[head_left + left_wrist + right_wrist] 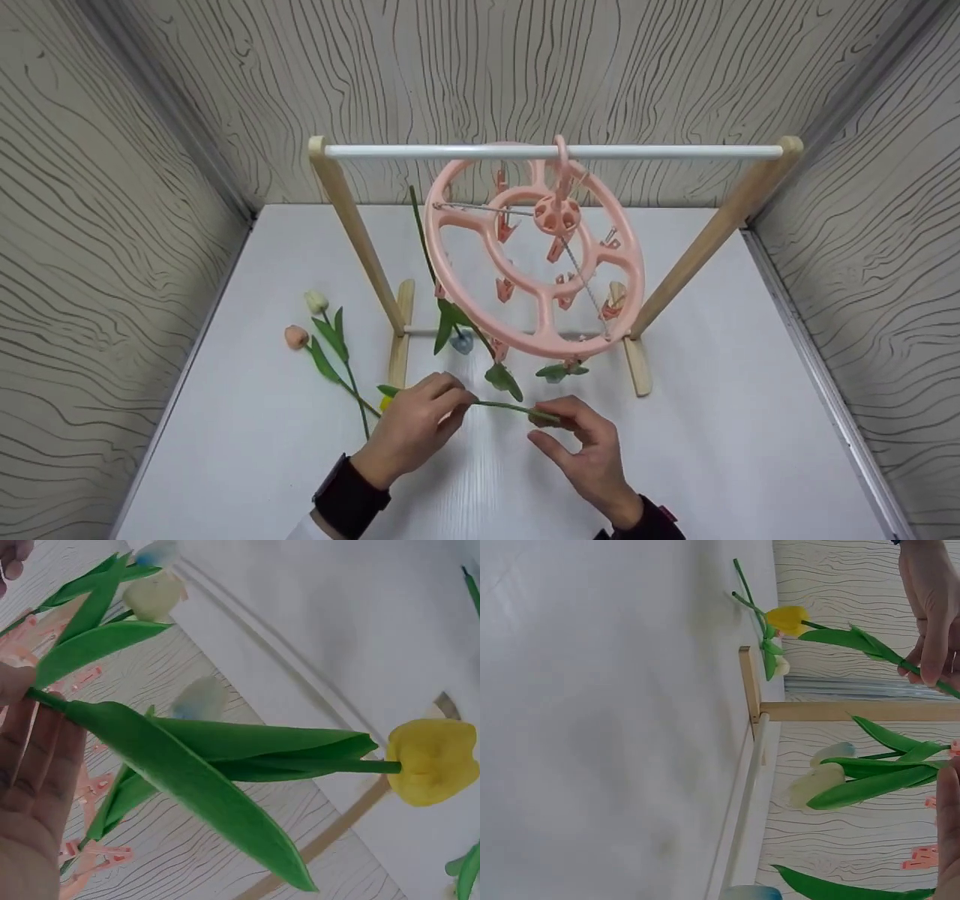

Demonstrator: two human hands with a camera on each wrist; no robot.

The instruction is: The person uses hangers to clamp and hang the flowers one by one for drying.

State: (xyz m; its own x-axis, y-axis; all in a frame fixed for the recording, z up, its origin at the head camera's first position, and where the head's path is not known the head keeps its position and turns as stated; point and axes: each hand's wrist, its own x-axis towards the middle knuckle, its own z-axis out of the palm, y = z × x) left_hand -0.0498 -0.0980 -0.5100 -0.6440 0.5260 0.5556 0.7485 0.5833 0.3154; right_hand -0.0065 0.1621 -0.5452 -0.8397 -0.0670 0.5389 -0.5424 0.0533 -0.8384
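My left hand (420,424) pinches the green stem of a yellow tulip (431,761) between thumb and fingers. Its bloom (386,403) points left, mostly behind the hand in the head view. The bare stem (502,406) runs across to my right hand (589,450), where its end lies along the fingers, with the thumb spread apart below. Just beyond the hands hangs a round pink clip hanger (544,341). Tulips hang bloom-down from its near and left side, among them a blue one (462,343) and a white one (817,786).
The hanger hooks over the white bar (450,152) of a stand with wooden legs (360,240). Several pink clips (505,289) dangle from its rings. At left on the white table (225,420) lie a white tulip (316,301) and a peach tulip (297,337). Wood-patterned panels surround the table.
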